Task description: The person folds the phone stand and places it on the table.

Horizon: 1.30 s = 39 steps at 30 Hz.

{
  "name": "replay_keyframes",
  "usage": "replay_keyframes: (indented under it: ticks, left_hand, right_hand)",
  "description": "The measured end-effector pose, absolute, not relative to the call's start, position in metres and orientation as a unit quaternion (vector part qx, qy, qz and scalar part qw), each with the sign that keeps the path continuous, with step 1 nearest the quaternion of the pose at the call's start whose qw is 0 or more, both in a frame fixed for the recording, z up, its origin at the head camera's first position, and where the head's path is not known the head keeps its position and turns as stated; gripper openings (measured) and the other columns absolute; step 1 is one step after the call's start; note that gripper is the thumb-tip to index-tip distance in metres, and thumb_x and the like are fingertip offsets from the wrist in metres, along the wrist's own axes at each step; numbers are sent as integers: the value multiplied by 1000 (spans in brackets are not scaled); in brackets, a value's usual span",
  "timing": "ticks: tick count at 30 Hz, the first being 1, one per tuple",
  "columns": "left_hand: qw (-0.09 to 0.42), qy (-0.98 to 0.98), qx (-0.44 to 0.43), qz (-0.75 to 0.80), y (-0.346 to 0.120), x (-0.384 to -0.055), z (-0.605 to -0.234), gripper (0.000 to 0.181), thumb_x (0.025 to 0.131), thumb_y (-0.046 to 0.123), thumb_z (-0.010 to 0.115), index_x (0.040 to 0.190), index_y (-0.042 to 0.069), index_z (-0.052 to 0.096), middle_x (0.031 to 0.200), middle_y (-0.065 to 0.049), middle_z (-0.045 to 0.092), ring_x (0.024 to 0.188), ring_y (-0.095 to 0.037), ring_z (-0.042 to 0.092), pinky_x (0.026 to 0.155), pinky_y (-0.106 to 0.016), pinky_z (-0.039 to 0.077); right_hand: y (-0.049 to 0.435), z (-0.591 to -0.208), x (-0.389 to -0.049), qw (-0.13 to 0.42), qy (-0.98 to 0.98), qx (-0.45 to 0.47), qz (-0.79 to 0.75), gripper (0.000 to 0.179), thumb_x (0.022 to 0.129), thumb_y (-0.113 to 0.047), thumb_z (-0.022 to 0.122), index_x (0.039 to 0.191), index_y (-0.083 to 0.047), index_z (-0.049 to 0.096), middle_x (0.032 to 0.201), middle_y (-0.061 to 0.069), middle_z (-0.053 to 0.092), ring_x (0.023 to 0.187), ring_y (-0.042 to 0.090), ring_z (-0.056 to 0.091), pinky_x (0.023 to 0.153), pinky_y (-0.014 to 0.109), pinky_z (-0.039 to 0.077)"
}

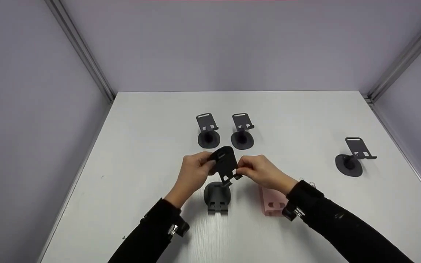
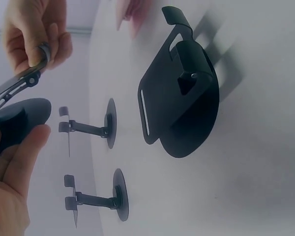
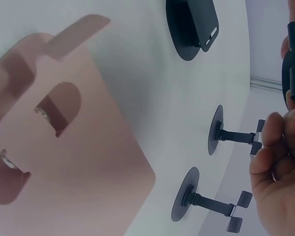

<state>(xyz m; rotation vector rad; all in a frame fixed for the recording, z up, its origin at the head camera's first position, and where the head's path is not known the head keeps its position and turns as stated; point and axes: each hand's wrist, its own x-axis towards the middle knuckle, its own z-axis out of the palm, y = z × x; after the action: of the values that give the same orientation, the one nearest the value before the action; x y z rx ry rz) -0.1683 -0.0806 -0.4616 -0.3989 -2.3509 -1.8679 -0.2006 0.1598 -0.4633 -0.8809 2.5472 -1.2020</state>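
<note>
A black phone stand [image 1: 226, 162], partly folded, is held above the table between both hands. My left hand [image 1: 193, 171] grips its round base [image 2: 27, 115] from the left, thumb on one side and fingers on the other. My right hand [image 1: 263, 171] pinches the lipped lower edge of the plate from the right. Right below lies another black phone stand [image 1: 217, 197], folded flat over its base with the lips toward me. Under the right forearm is a folded pink phone stand [image 1: 272, 202], partly hidden by the wrist in the head view.
Two unfolded black phone stands, one on the left [image 1: 208, 135] and one on the right [image 1: 242, 135], stand side by side behind the hands. Another unfolded stand [image 1: 349, 164] is at the far right. Pale walls [image 1: 214, 47] enclose the white table [image 1: 141, 146].
</note>
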Motion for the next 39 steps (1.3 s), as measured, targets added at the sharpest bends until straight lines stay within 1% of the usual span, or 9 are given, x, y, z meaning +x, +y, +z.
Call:
replay_keyframes:
  ticks: [8,13,17,22,26,30,34,37,39]
  left_hand:
    - [14,-765,-134,-629,-81,-169,-460,13,93,-8,64,103,-9,73,90,-22,76,76,-27,75,66,-32,62]
    - [-16,-760,-137,-636,-83,-169,-460,17,94,-7,63,109,-9,72,95,-24,75,82,-30,76,69,-33,63]
    - [-23,-752,-141,-644,-83,-170,-459,17,93,-8,63,108,-10,71,95,-24,75,81,-29,76,69,-35,63]
    - [-33,-741,-150,-653,-82,-170,-459,17,93,-9,63,108,-12,71,94,-25,75,79,-25,75,68,-35,63]
    - [-39,-741,-149,-654,-83,-171,-459,18,92,-10,62,108,-11,71,94,-25,75,78,-23,75,68,-36,63]
    - [-37,-748,-138,-648,-85,-172,-457,18,93,-9,62,109,-11,71,95,-24,75,78,-24,76,68,-35,63]
    - [-46,-745,-120,-654,-87,-172,-458,20,93,-9,62,113,-10,68,91,-24,75,76,-27,76,68,-36,63]
    - [-53,-744,-114,-657,-89,-172,-459,24,94,-9,62,118,-7,64,86,-23,74,75,-29,76,68,-37,63]
    - [-52,-746,-116,-654,-90,-173,-459,25,95,-9,62,120,-6,62,84,-23,74,75,-30,76,67,-37,63]
  right_hand:
    - [159,-469,-201,79,855,-306,-410,11,95,-12,72,86,-7,68,78,-1,72,67,6,51,60,21,40]
    - [159,-471,-200,86,862,-297,-402,9,96,-12,71,87,-10,69,77,-4,70,66,6,47,59,21,38]
    - [159,-472,-201,81,864,-297,-399,10,96,-12,71,86,-10,68,79,-4,71,66,6,48,59,21,38]
    - [158,-473,-199,65,863,-305,-398,11,95,-11,71,85,-10,67,82,-2,74,69,6,51,60,21,39]
    - [157,-473,-199,64,863,-302,-399,10,95,-10,71,86,-10,69,83,-2,75,69,6,51,61,21,40]
    - [154,-474,-198,73,861,-297,-408,9,96,-11,71,87,-10,69,81,0,74,67,6,51,60,21,41]
    - [152,-475,-196,99,853,-294,-419,11,97,-12,71,87,-9,68,80,5,73,65,5,52,59,20,42]
    - [152,-475,-195,109,851,-291,-424,11,97,-14,71,87,-9,68,81,5,74,66,5,53,59,20,42]
    - [151,-475,-194,108,852,-287,-425,12,97,-15,71,87,-10,69,78,2,72,65,5,52,58,20,42]
